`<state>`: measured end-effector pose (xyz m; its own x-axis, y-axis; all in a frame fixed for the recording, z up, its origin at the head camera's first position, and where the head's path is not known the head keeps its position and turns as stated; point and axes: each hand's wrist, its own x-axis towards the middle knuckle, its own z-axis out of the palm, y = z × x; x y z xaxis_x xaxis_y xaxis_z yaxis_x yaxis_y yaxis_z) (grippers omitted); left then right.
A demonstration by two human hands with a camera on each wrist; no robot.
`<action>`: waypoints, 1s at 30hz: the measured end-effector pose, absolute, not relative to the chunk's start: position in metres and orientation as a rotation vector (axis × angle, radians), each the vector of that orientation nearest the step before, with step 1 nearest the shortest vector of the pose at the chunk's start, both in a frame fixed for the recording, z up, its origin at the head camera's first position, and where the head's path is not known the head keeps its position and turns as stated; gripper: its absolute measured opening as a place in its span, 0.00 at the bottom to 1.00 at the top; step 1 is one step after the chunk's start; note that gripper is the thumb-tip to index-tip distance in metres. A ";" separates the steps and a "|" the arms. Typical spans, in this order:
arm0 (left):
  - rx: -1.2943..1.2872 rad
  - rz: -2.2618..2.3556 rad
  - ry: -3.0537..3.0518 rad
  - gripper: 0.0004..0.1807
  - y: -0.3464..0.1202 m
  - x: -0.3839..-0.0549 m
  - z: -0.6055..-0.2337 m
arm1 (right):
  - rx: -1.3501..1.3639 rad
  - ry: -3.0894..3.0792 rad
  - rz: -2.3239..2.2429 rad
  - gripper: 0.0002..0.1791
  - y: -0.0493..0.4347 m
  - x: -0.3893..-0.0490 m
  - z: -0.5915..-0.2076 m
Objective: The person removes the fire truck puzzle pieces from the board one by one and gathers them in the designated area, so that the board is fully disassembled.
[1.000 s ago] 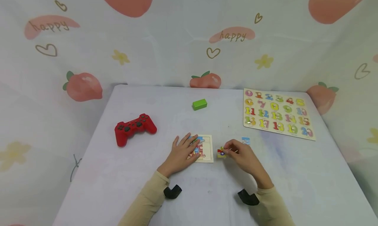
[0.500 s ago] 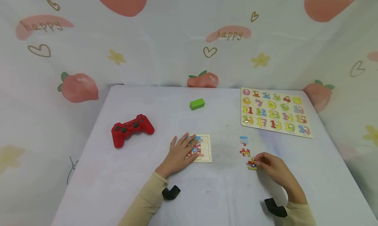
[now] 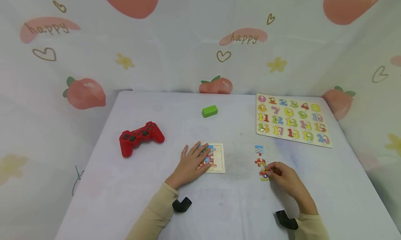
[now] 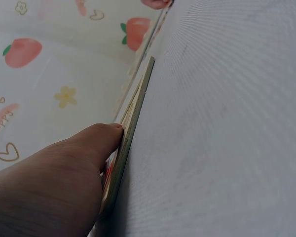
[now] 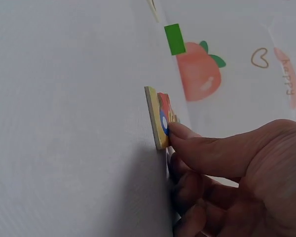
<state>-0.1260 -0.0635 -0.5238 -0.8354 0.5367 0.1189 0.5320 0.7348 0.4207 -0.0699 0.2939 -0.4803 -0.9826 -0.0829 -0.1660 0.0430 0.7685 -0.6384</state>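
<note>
My left hand (image 3: 189,166) rests with spread, straight fingers on a small wooden puzzle board (image 3: 220,158), covering its left part. The left wrist view shows the thumb along the edge of this board (image 4: 128,140). Farther right, the thumb and index finger of my right hand (image 3: 287,179) pinch a yellow and red jigsaw piece (image 3: 263,178) with a blue ring on it, seen close up as a flat piece (image 5: 159,121) at the thumb tip. Just beyond it lies a red jigsaw piece (image 3: 260,162) with a yellow curve, and a blue jigsaw piece (image 3: 259,149) lies behind that.
A number board (image 3: 292,120) with colourful numerals occupies the back right of the white table (image 3: 194,212). The red game controller (image 3: 141,139) is on the left. A green block (image 3: 210,111) sits at the back middle, before a peach-print curtain (image 3: 175,41).
My right hand has carried the yellow and red piece from beside the puzzle board rightwards, then slightly back left against the red piece. My left hand stays on the board.
</note>
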 end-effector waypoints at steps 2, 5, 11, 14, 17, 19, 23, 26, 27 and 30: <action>0.905 0.699 2.919 0.33 -0.063 -0.126 -0.524 | -0.032 2.796 -1.000 0.05 0.293 -0.069 -0.481; 0.908 0.703 2.916 0.33 -0.063 -0.126 -0.523 | -0.024 2.816 -0.977 0.05 0.291 -0.068 -0.481; 0.900 0.707 2.914 0.33 -0.063 -0.126 -0.523 | -0.024 2.833 -0.946 0.05 0.287 -0.067 -0.479; 0.901 0.714 2.920 0.33 -0.063 -0.126 -0.523 | -0.031 2.830 -0.943 0.05 0.286 -0.067 -0.477; 0.908 0.730 2.917 0.32 -0.064 -0.126 -0.524 | -0.039 2.832 -0.931 0.05 0.285 -0.067 -0.476; 0.907 0.726 2.916 0.33 -0.064 -0.126 -0.524 | -0.045 2.833 -0.921 0.05 0.285 -0.067 -0.476; 0.898 0.700 2.921 0.33 -0.064 -0.127 -0.524 | -0.045 2.819 -0.908 0.05 0.283 -0.068 -0.475; 0.898 0.698 2.924 0.33 -0.064 -0.127 -0.525 | -0.048 2.815 -0.889 0.05 0.281 -0.068 -0.473; 0.900 0.702 2.923 0.33 -0.064 -0.127 -0.524 | -0.049 2.835 -0.857 0.06 0.279 -0.068 -0.471; 0.894 0.700 2.921 0.33 -0.064 -0.127 -0.524 | -0.088 2.942 -0.770 0.07 0.268 -0.069 -0.457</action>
<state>-0.1269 -0.0644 -0.5238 -0.8373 0.5333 0.1206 0.5300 0.7376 0.4184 -0.0689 0.2678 -0.4574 -0.9934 -0.0808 -0.0810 -0.0308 0.8705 -0.4912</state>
